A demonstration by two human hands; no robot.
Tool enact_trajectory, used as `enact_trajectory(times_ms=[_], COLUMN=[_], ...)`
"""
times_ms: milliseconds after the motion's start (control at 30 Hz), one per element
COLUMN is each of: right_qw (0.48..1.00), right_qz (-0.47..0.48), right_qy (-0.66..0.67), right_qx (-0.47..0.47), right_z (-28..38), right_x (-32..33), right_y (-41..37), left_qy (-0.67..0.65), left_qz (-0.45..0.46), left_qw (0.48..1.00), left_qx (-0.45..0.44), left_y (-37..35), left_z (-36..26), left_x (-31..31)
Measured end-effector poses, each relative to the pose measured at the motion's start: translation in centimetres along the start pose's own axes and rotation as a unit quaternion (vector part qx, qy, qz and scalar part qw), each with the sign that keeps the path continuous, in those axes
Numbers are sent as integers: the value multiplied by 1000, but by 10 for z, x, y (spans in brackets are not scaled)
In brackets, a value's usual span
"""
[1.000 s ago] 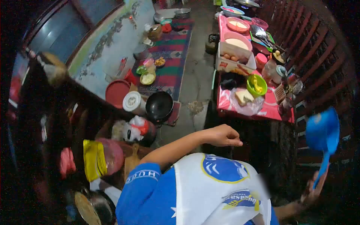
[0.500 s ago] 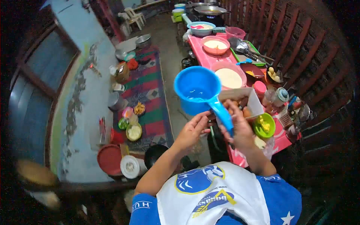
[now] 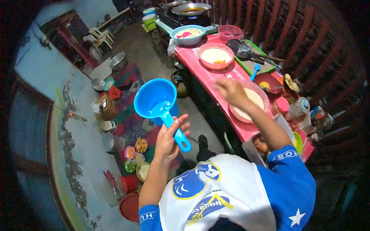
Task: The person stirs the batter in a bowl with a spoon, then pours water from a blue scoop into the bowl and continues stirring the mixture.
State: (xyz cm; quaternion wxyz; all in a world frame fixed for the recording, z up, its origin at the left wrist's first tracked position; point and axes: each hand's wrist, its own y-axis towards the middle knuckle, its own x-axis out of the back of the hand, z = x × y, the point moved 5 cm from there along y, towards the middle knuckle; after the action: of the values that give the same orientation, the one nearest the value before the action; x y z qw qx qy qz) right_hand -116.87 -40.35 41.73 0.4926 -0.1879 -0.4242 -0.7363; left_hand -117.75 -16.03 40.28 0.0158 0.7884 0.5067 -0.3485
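Observation:
My left hand (image 3: 169, 138) is wrapped round the handle of a blue plastic dipper (image 3: 148, 90). The dipper's round cup faces up toward me, and glints show at its bottom, perhaps a little clear liquid. Off to the right, my right hand (image 3: 233, 92) reaches above the near left rim of a pink bowl of pale batter (image 3: 252, 101). Its fingers are bent and blurred, so I cannot see whether anything is in them. Farther along the table sits another pink bowl (image 3: 216, 57) of pale mixture, with something orange in it.
A pink-covered table (image 3: 202, 79) runs along the slatted wall. It bears a blue basin (image 3: 189, 35), a green tray (image 3: 252, 52), jars and a box of eggs (image 3: 260, 144). Pans (image 3: 192, 9) stand on a lit stove beyond. Food containers sit on a floor mat (image 3: 133, 100) at left.
My right hand has let go of the dipper and moved forward over the batter bowl. My left hand now grips the handle, and the dipper has shifted left. The view has turned.

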Motion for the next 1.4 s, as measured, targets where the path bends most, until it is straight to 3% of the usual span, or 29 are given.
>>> enact_trajectory(times_ms=[33, 67, 100, 200, 267, 367, 400, 500, 567, 700, 767, 800, 900, 967, 1000, 1033, 1133, 1200, 1333, 1400], right_qw=[995, 993, 985, 969, 914, 885, 884, 859, 826, 782, 749, 768, 777, 786, 813, 791, 797, 804, 826, 881], right_qz=[-74, -72, -40, -47, 20, 91, 90, 134, 177, 232, 155, 85, 58, -6, -3, 4, -27, -84, -130, -186], right_qy=[-42, -87, -161, -232, -386, -383, -383, -425, -504, -498, -513, -480, -384, -253, -195, -100, -92, -8, -70, -170], right_qx=[43, 19, -44, -64, -121, -247, -251, -252, -179, -293, -390, -416, -495, -565, -549, -603, -596, -589, -545, -400], right_z=[-38, -71, -106, -168, -198, -250, -262, -285, -265, -267, -281, -286, -285, -306, -306, -303, -321, -327, -266, -234], right_x=[-4, -12, -23, -61, -79, -107, -111, -123, -108, -77, -68, -72, -101, -126, -136, -140, -145, -134, -73, -44], right_y=[24, 46, 66, 109, 136, 150, 155, 165, 178, 202, 200, 196, 201, 194, 195, 198, 182, 170, 192, 208], left_qy=[5, 39, 77, 24, 9, 18, 32, 77, 96, 122, 133, 146, 172, 182, 191, 186, 192, 200, 227, 234], left_qz=[1, 17, 40, 53, 79, 88, 108, 138, 155, 184, 196, 205, 213, 212, 213, 212, 206, 208, 196, 199], left_qw=[1000, 999, 996, 996, 994, 990, 987, 975, 965, 950, 940, 933, 917, 913, 911, 912, 912, 912, 912, 914], left_qx=[3, 16, 22, 63, 71, 110, 119, 157, 187, 220, 244, 256, 290, 299, 297, 297, 298, 290, 278, 264], left_y=[18, 40, 64, 117, 153, 196, 214, 271, 305, 367, 392, 401, 428, 439, 445, 449, 451, 452, 450, 450], left_z=[-8, -16, -28, -58, -78, -97, -104, -126, -133, -153, -161, -163, -162, -158, -155, -153, -148, -142, -130, -121], left_x=[13, 25, 30, 43, 44, 49, 49, 53, 61, 64, 62, 61, 58, 55, 53, 49, 42, 36, 22, 14])
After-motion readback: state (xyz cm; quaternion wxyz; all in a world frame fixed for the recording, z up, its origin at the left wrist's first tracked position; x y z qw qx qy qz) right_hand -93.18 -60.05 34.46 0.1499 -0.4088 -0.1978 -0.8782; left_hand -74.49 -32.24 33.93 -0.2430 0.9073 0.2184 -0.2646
